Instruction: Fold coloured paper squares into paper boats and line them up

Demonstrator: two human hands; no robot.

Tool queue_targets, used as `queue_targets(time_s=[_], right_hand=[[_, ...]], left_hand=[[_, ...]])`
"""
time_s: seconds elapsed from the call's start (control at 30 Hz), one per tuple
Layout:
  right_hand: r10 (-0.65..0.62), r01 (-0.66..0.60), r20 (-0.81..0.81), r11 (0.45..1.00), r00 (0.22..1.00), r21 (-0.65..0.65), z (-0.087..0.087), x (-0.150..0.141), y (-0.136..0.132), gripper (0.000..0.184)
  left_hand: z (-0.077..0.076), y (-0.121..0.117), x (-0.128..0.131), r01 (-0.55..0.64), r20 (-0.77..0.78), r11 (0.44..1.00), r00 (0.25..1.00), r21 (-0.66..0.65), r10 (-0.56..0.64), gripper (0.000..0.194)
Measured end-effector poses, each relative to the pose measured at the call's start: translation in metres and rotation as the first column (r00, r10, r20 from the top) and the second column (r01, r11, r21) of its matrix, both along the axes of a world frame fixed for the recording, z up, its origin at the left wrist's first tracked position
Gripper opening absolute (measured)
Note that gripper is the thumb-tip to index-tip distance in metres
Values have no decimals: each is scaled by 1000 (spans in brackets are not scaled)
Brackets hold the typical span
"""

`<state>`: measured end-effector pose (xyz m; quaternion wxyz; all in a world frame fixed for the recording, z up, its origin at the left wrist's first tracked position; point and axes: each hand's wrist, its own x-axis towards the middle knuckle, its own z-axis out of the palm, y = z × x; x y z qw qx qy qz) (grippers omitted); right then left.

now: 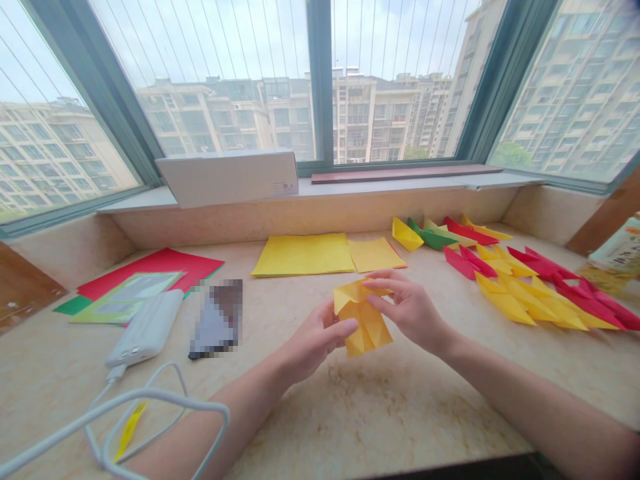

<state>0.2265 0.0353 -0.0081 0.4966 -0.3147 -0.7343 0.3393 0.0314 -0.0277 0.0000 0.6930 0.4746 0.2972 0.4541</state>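
Note:
A partly folded yellow paper with visible creases is held up a little above the counter, between both hands. My left hand grips its left side, thumb across the front and fingers behind. At the upper right, my right hand pinches a flap of the same paper between thumb and fingers. Just behind the hands lie a yellow-orange square sheet and a stack of larger yellow sheets.
Folded paper boats, several yellow, some red and green, fill the right side. On the left are red sheets, a white power bank with a cable, and a blurred-out phone-like object. A white box stands on the sill.

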Motion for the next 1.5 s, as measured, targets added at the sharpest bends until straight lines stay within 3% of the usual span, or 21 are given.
queue_targets(time_s=[0.17,0.27,0.37,0.47,0.6,0.7,0.97,1.2,1.5], right_hand=[[-51,32,90,978,995,207,1,2,-2,18],[-18,-5,101,974,995,225,2,2,-4,19],[6,-10,38,993,999,121,2,1,-4,17],[20,-25,-57,996,998,-88,3,1,-2,23],[98,-156,-161,902,982,-403,8,2,0,47],[127,-197,-181,868,975,-456,12,2,-2,50],[250,-252,-47,919,967,-302,13,-4,-22,45],[335,-336,78,942,939,12,20,17,-10,53],[293,-324,288,944,912,64,27,22,-6,39]], left_hand=[[1,6,-3,-149,-28,988,988,32,150,46],[2,8,-5,-146,-135,989,979,38,150,39],[1,9,-4,-130,-171,991,976,43,135,36],[0,9,-1,-133,-171,989,975,64,142,34],[0,8,0,-97,-209,990,971,100,117,30],[0,6,-1,-41,-299,992,951,122,76,31],[-5,0,-3,114,-440,985,897,126,-48,42],[1,7,-4,-161,-314,981,931,107,188,41],[4,9,-5,-304,-299,946,898,109,323,38]])
